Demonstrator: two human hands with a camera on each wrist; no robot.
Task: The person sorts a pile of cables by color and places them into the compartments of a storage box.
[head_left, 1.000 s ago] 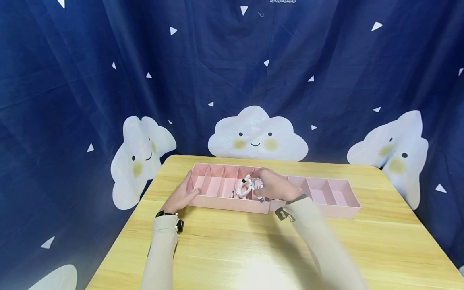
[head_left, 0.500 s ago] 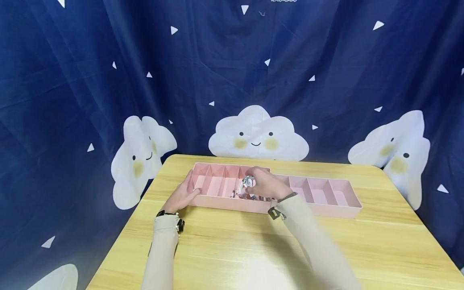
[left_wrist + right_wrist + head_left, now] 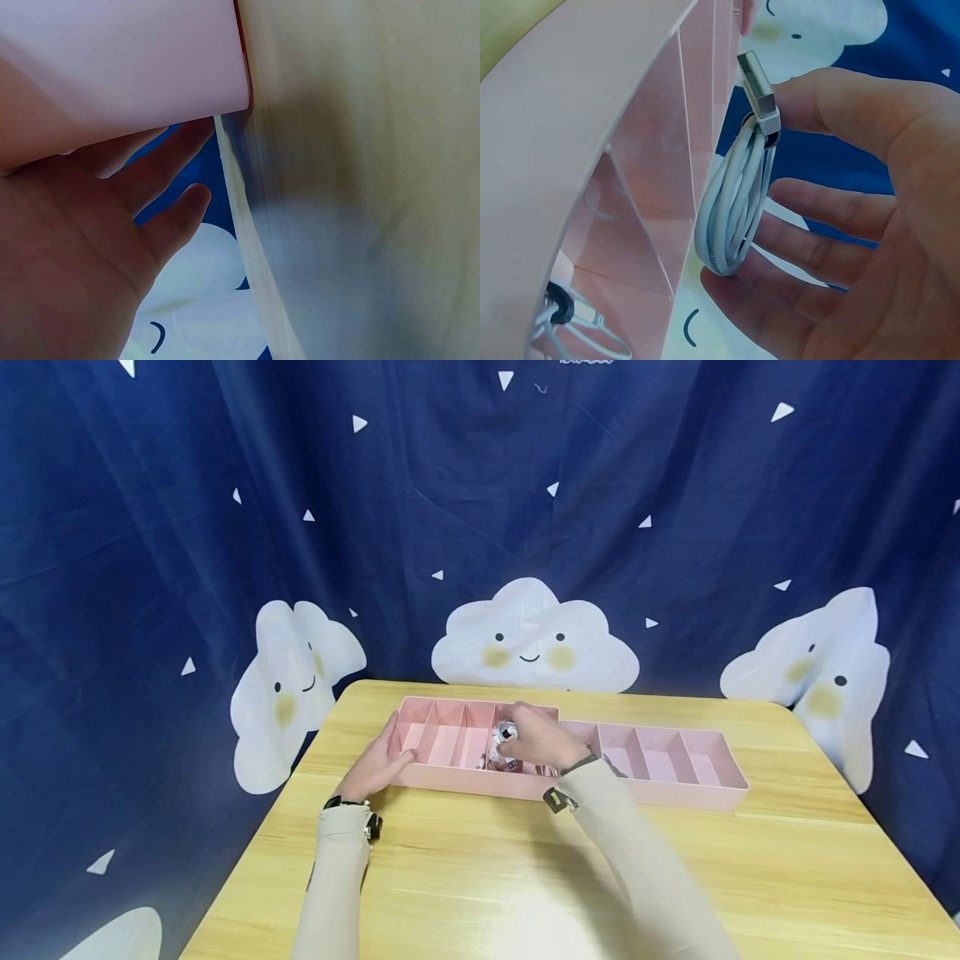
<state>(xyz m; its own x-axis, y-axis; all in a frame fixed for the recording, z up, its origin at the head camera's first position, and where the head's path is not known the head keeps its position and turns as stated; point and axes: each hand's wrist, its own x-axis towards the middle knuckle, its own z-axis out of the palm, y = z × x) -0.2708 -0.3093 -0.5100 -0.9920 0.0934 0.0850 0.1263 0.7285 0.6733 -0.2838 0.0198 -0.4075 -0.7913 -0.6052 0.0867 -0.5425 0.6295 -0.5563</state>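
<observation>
My left hand (image 3: 375, 767) grips the left end of a pink divided box (image 3: 465, 782), its thumb at the front rim. In the left wrist view, the palm lies against the box (image 3: 127, 67) with several fingers stretched along the end. Over the box's right part, my right hand (image 3: 536, 737) pinches a coiled white USB cable (image 3: 739, 195), bound with a dark tie, its metal plug upward. In the right wrist view, another white cable (image 3: 585, 319) with a black tie lies in a compartment below. The right hand hides part of the compartments from the head view.
A second pink divided box (image 3: 682, 795) stands at the right, its left end close to the first. Both sit on a light wooden table (image 3: 450, 868). Behind hangs a dark blue curtain (image 3: 397, 527) with smiling clouds.
My right hand has moved left along the first box with the coiled cable, from its right end to above a compartment further left. My left hand has stayed at the box's left end.
</observation>
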